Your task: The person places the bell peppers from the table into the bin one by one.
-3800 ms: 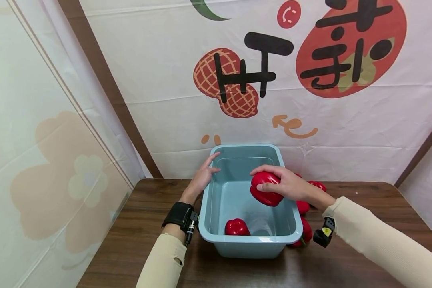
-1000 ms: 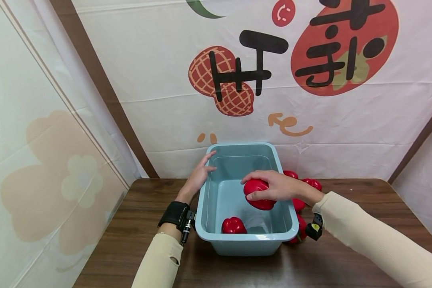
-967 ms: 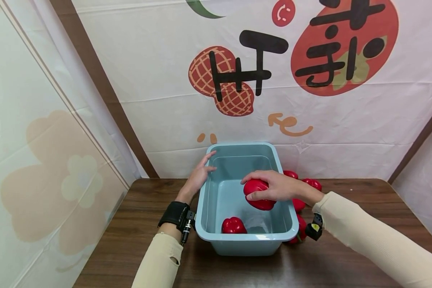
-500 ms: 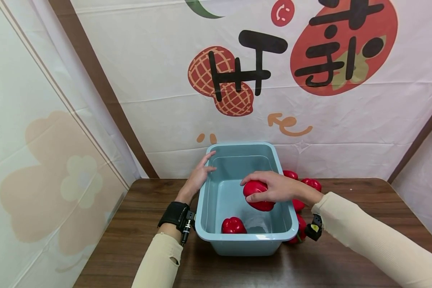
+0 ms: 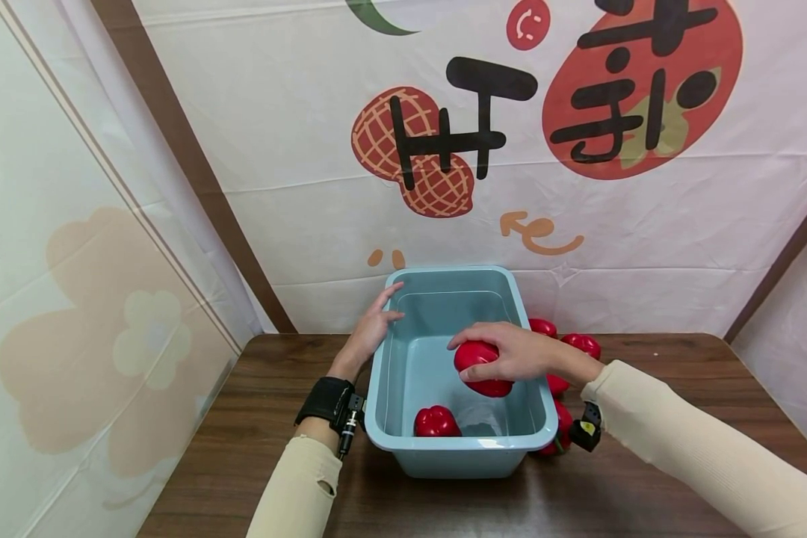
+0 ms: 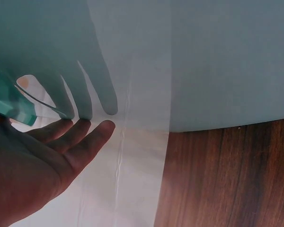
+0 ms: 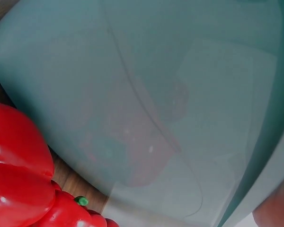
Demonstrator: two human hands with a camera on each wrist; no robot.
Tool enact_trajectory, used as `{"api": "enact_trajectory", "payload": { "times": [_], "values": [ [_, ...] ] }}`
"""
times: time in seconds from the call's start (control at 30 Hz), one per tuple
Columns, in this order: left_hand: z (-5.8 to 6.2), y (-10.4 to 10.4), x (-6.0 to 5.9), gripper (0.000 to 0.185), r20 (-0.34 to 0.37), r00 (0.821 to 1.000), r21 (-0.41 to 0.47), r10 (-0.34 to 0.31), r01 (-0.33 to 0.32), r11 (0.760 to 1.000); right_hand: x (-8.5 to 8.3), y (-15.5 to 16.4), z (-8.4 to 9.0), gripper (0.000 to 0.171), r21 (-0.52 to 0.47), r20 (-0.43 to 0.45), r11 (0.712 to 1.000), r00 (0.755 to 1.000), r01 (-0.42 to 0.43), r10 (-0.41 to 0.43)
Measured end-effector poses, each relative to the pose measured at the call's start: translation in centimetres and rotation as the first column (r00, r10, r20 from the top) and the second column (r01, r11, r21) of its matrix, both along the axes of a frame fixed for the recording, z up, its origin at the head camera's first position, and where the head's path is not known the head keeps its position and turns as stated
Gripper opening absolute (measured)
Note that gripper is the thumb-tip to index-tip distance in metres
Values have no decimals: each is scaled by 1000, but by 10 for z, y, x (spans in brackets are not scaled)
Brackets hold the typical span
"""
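My right hand [image 5: 524, 351] holds a red bell pepper [image 5: 474, 360] inside the light-blue plastic tub [image 5: 457, 444], fingers over its top and thumb on the near side. Another red bell pepper [image 5: 437, 421] lies on the tub's floor at the near left. At the tub's left rim rests my left hand [image 5: 368, 333], its index finger and thumb reaching over the edge. The left wrist view has the other fingers [image 6: 92, 142] fairly straight, close against the outer wall. The right wrist view is mostly filled by the tub's outer wall [image 7: 80, 90]; the held pepper is hidden there.
Several red bell peppers lie along the tub's right side, among them one at the back right [image 5: 581, 344] and a large one [image 7: 19, 165] close to the wrist camera. The wooden table [image 5: 242, 463] ends at a printed white curtain [image 5: 323, 187].
Compared with 3.8 s ago, my right hand has sunk a little deeper into the tub with the pepper. Over the last second it has lowered only slightly. The left hand keeps its place.
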State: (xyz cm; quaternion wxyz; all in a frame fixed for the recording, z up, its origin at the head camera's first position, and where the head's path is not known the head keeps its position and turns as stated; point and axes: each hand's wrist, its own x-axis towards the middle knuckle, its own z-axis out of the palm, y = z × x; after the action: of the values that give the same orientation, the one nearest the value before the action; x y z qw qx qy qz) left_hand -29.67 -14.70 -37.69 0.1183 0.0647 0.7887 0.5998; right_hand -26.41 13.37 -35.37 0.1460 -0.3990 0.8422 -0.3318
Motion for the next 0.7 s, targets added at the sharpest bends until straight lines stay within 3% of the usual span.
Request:
{"api": "enact_trajectory", "payload": {
  "times": [0.2,0.7],
  "values": [
    [16,3,13,61,-6,1000,1,-2,2,1000,0,0,-1,63,15,-7,1000,1000,-5,5],
    [15,3,13,61,12,1000,16,-11,11,1000,-1,-1,-4,68,49,-26,999,1000,4,-2]
  ]
}}
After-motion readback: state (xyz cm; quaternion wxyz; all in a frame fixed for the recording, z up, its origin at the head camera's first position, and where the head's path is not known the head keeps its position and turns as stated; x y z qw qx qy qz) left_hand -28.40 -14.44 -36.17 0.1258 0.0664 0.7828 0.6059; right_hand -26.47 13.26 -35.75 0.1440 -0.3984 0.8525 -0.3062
